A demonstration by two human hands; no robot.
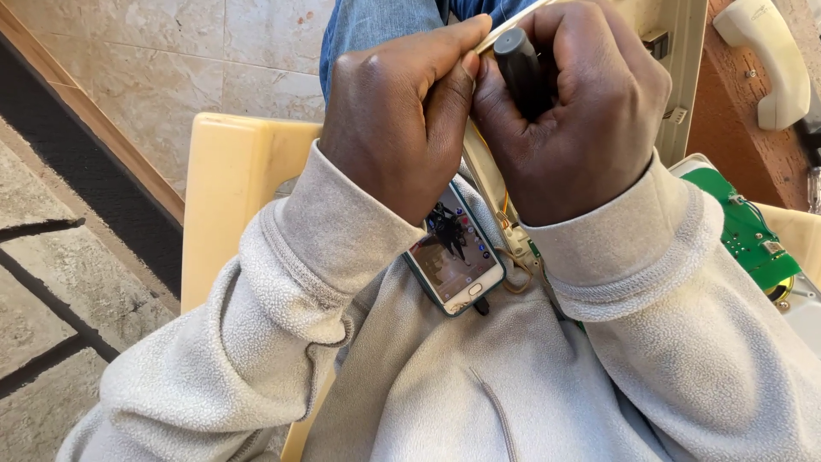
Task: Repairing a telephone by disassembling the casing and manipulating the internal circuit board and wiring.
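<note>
Single head-worn view, looking steeply down from just above the fingers (445,60), very near; grey fleece sleeves (342,248) below them, beige tiled floor (171,51) left of them, no second view.

Screwdriver (516,64): black, rounded handle showing at 12 o'clock of view, sitting tilted inside the right hand (575,111); shaft hidden. Cream plastic casing piece (489,184): long, narrow, running from 12 toward 5 o'clock between both hands, left hand (398,120) pressing against its upper end; orange wires trailing at its lower end.
</note>
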